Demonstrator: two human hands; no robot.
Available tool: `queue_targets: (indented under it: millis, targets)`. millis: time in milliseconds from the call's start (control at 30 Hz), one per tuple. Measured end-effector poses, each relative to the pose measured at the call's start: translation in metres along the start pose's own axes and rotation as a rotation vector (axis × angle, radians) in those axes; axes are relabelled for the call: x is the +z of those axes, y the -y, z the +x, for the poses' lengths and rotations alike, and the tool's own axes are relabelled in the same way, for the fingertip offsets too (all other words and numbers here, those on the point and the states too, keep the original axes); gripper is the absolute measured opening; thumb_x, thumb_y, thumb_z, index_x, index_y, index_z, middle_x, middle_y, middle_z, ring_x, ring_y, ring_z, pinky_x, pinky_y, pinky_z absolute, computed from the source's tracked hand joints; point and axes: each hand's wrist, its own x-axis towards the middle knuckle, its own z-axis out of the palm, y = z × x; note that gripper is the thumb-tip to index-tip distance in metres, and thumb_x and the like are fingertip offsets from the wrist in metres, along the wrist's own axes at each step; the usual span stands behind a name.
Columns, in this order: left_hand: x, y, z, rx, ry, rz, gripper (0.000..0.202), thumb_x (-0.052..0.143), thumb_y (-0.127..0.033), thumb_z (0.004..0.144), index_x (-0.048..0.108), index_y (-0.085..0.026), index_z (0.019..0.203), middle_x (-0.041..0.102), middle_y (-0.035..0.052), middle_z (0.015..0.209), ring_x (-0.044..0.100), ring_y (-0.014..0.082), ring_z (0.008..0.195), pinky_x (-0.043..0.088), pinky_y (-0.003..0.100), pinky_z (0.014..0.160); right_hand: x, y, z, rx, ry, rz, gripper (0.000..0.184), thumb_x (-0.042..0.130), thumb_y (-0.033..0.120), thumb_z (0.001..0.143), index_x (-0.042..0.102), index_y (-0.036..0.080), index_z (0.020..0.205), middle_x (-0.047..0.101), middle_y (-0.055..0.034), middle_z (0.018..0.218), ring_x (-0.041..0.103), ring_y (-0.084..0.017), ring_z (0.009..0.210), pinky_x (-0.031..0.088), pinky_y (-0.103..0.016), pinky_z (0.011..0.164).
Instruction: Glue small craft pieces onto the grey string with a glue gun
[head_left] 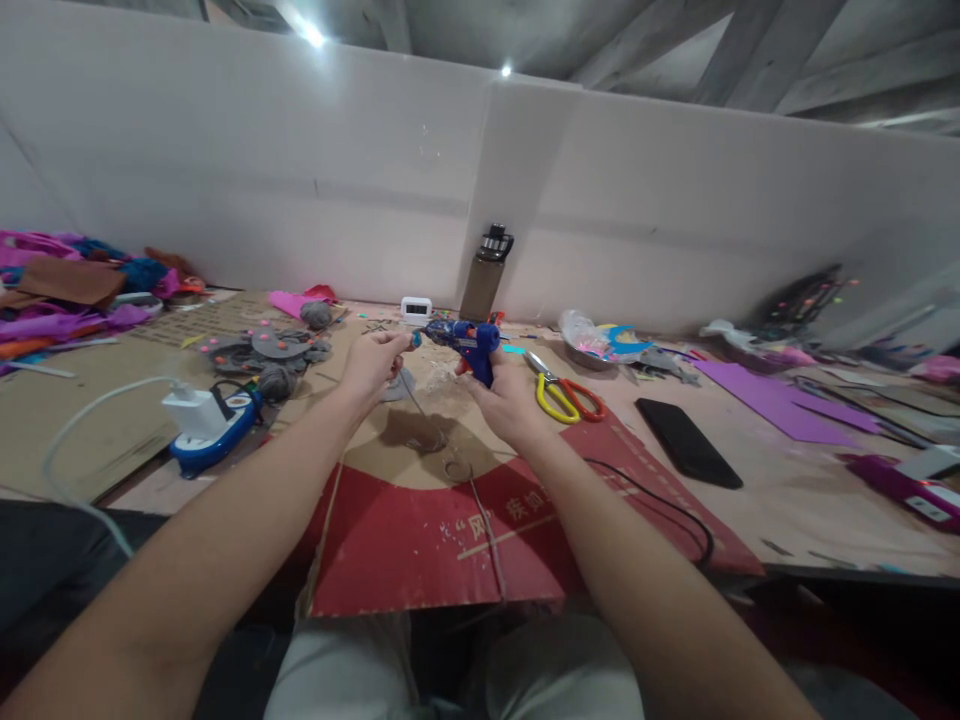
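My right hand [504, 392] is wrapped round the handle of a blue hot glue gun [480, 342], its nozzle pointing left. Pinched in the fingers of my left hand [373, 364] is a small blue piece [416, 340], close to the nozzle; whether the two touch I cannot tell. A thin grey cord [421, 410] hangs below my left hand towards the cardboard. Another grey cord [486, 520] with a looped end lies on the red and brown cardboard [390, 550] beneath my hands. Scissors [559, 390] with yellow and red handles lie right of my right hand.
A black phone [686, 442] lies to the right, near purple sheets [780, 400]. On the left are a blue power strip [214, 440] with a white plug, grey felt pieces [274, 350] and piled coloured fabric [67, 280]. A bottle [484, 275] and white clock [416, 308] stand behind.
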Motion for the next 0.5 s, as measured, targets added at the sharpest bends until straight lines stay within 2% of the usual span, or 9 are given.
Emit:
queue_targets:
  millis: [133,300,500]
  targets:
    - [0.0018,-0.0015,-0.0017,-0.018,0.014,0.006,0.015,0.066,-0.027,0.07,0.061,-0.013,0.069,0.05,-0.0028,0.051,0.033,0.0028,0.036,0.016,0.017,0.035,0.0002,0.0049,-0.0014,0.023,0.028,-0.049,0.017,0.049,0.024,0.08,0.054,0.019,0.095,0.062,-0.0065,0.087,0.055,-0.019,0.076,0.043,-0.034,0.075]
    - [0.0051,-0.0062,-0.0062,-0.003,-0.007,0.019,0.012,0.065,-0.024,0.07,0.062,-0.012,0.068,0.053,-0.0017,0.052,0.034,0.0031,0.037,0.016,0.017,0.035,0.0006,0.0042,-0.0019,0.031,0.025,-0.095,0.017,0.049,0.026,0.08,0.054,0.018,0.095,0.062,-0.007,0.086,0.055,-0.019,0.075,0.042,-0.034,0.072]
    - [0.0059,-0.0065,-0.0076,0.03,-0.015,0.064,0.014,0.065,-0.025,0.069,0.063,-0.011,0.068,0.044,-0.0046,0.044,0.033,0.0044,0.037,0.018,0.018,0.036,-0.0006,0.0078,-0.0021,0.026,0.03,-0.116,0.021,0.048,0.025,0.08,0.055,0.018,0.099,0.062,-0.0085,0.09,0.055,-0.021,0.078,0.043,-0.036,0.075]
